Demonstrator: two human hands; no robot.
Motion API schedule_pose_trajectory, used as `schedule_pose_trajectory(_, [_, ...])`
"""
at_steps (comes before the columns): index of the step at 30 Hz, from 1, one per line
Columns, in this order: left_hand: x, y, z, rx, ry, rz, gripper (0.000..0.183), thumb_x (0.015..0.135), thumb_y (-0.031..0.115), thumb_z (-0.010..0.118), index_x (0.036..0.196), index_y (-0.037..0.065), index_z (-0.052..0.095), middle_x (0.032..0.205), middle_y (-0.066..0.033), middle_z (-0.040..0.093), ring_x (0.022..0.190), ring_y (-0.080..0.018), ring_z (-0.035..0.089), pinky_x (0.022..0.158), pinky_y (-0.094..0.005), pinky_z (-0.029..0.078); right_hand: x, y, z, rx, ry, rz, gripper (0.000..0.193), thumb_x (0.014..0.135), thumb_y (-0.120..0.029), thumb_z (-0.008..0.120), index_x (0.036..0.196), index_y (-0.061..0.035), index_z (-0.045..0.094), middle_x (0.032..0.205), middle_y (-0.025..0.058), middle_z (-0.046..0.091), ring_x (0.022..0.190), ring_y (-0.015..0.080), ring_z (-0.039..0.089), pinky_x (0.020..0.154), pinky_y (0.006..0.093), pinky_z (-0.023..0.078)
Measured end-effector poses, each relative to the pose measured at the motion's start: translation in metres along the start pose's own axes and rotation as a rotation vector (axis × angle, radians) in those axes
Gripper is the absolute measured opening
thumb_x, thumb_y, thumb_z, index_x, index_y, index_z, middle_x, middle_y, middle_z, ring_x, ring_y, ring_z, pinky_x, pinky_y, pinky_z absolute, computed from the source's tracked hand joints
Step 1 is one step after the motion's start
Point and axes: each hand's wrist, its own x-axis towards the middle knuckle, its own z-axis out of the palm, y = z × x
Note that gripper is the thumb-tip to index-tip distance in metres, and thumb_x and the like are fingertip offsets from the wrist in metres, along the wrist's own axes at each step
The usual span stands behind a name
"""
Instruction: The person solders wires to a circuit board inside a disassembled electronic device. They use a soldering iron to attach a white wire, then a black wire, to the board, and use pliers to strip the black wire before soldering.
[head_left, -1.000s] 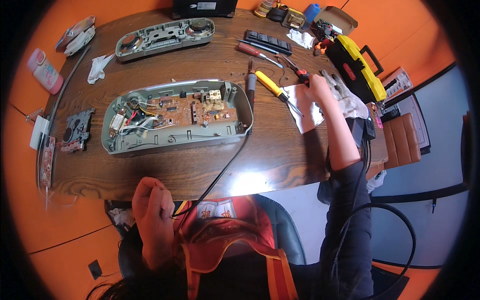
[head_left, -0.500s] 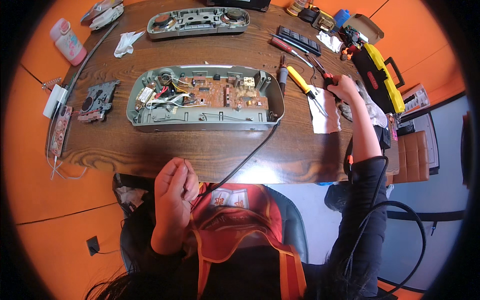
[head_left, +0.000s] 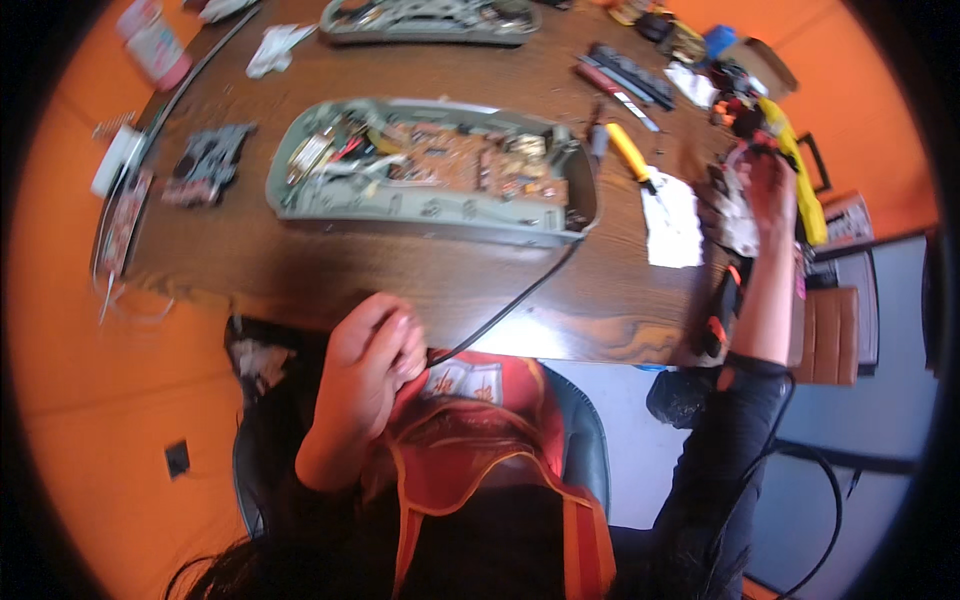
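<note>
My left hand (head_left: 375, 345) is closed low in front of the table's near edge, above the red apron (head_left: 450, 430). A black cable (head_left: 515, 305) runs to its fingers from the right end of an opened grey-green casing (head_left: 420, 215). Inside that casing lie a brown circuit board (head_left: 440, 165) and several coloured wires. At the far right, my right hand (head_left: 772, 190) is smeared by motion, beside a whitish glove (head_left: 737, 220) and a yellow-black toolbox (head_left: 808, 200). Something reddish shows at its fingers; I cannot make out whether it is held.
A yellow-handled tool (head_left: 628, 152) lies by a white paper (head_left: 673, 225). Behind are a red screwdriver (head_left: 600, 78) and another casing half (head_left: 430, 32) with speakers. A dark mechanism (head_left: 212, 160) lies left. An orange-black tool (head_left: 722, 315) is near the front right edge.
My right hand has moved right, from a red-and-black handled tool toward the toolbox and glove. My left hand stays closed near the cable. The whole view has shifted slightly.
</note>
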Motion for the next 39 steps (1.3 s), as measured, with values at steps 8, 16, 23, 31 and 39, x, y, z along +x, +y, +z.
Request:
schedule_pose_trajectory(8, [0.0,-0.005,0.002,-0.039,-0.039,-0.091,0.007,0.09,0.006,0.04,0.087,0.003,0.045,0.062,0.0013,0.037,0.052,-0.0057,0.034,0.047,-0.0186,0.028,-0.076,-0.004,0.109,0.162,-0.23,-0.136,0.045,0.087,-0.021,0.043,0.127,-0.0008,0.038,0.133,0.02,0.033,0.124,0.0347,0.03,0.103,0.0569,0.019])
schedule_pose_trajectory(16, [0.006,-0.013,0.013,-0.064,-0.05,-0.125,0.008,0.091,0.01,0.04,0.088,0.004,0.045,0.061,0.0029,0.036,0.046,-0.0036,0.028,0.043,-0.0184,0.023,-0.19,0.088,0.248,-1.263,-0.034,-0.287,0.041,0.073,-0.035,0.059,0.084,0.0049,0.058,0.112,0.0226,0.044,0.103,0.033,0.047,0.085,0.0451,0.04])
schedule_pose_trajectory(23, [0.005,-0.016,0.013,-0.037,-0.046,-0.109,0.011,0.089,0.013,0.048,0.09,0.002,0.049,0.067,0.0059,0.043,0.054,0.0009,0.036,0.047,-0.0148,0.028,-0.195,0.109,0.275,-1.312,-0.197,-0.135,0.027,0.065,-0.021,0.064,0.07,0.0037,0.055,0.106,0.0222,0.045,0.096,0.0318,0.05,0.082,0.0409,0.041])
schedule_pose_trajectory(31, [0.004,-0.015,0.015,0.183,-0.053,-0.071,0.009,0.089,0.008,0.048,0.089,0.0,0.048,0.068,0.0026,0.049,0.058,-0.0008,0.046,0.051,-0.0154,0.036,-0.202,0.118,0.271,-1.176,-0.22,0.007,0.02,0.059,-0.014,0.064,0.073,-0.0009,0.058,0.102,0.0185,0.051,0.091,0.0279,0.052,0.081,0.0371,0.041])
schedule_pose_trajectory(39, [0.005,-0.023,0.014,0.183,-0.082,0.013,0.009,0.09,0.008,0.045,0.09,-0.001,0.045,0.062,-0.0015,0.051,0.054,-0.0031,0.05,0.049,-0.0165,0.039,-0.2,0.122,0.275,-1.15,-0.201,0.026,0.02,0.057,-0.01,0.064,0.073,0.0002,0.059,0.093,0.0171,0.054,0.086,0.0263,0.054,0.076,0.0334,0.043])
